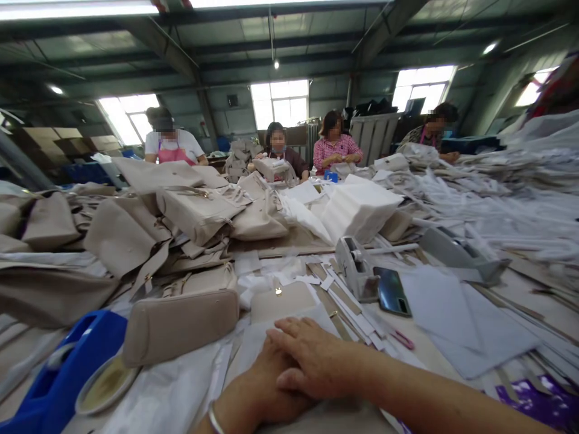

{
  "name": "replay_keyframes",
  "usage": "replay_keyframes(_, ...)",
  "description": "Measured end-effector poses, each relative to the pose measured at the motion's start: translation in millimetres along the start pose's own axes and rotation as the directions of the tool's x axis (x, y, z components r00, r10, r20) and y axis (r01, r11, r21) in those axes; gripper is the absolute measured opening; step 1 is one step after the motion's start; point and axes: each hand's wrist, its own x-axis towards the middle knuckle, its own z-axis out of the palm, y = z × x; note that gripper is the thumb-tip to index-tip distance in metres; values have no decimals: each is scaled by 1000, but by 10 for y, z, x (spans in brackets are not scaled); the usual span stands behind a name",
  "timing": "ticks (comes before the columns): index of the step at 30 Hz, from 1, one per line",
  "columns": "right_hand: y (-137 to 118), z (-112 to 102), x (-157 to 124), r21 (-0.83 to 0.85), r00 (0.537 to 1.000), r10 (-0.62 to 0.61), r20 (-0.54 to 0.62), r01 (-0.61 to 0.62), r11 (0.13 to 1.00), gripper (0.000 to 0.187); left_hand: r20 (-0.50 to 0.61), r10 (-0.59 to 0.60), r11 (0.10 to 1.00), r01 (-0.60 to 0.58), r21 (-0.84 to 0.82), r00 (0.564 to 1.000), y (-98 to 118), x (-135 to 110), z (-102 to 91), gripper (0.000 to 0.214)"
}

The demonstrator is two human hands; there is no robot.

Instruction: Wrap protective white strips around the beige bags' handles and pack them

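Observation:
My right hand (323, 355) lies across the back of my left hand (260, 383), its fingers stretched out and holding nothing. Most of the left hand's fingers are hidden underneath, so its grip does not show; a silver bangle circles that wrist. Just beyond my fingertips is a beige leather flap (283, 299) with a small gold clasp, with thin white sheeting around it. To the left rests a beige handbag (183, 325), its long flat side facing me. What lies directly under both hands is mostly covered.
A blue tape dispenser (67, 367) and a shallow dish (107, 383) stand at left. Right are a grey tape dispenser (357, 271), a phone (392, 292) and white sheets (461, 319). Beyond are piled handbags (196, 211) and a white foam stack (357, 208). Several co-workers sit opposite.

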Motion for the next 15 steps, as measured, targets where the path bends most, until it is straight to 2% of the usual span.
replay_keyframes(3, 215, 126, -20, 31, 996, 48, 69, -51, 998, 89, 26, -58, 998, 59, -19, 998, -38, 26, 14, 84)
replay_keyframes(6, 432, 157, -96, 11, 990, 124, 71, -125, 992, 97, 48, -89, 994, 92, -53, 995, -149, -15, 4, 95)
replay_keyframes(9, 532, 166, -169, 9, 988, 144, 54, -145, 989, 100, -23, -68, 995, 66, -77, 997, -309, -102, 42, 82)
replay_keyframes(12, 529, 181, -195, 10, 991, 126, 31, -127, 992, 86, -86, -74, 997, 73, -19, 994, -434, -131, 138, 64)
replay_keyframes(15, 529, 107, -213, -55, 997, 77, -17, -77, 995, 67, -46, -63, 991, 68, 119, 997, -466, -62, 226, 68)
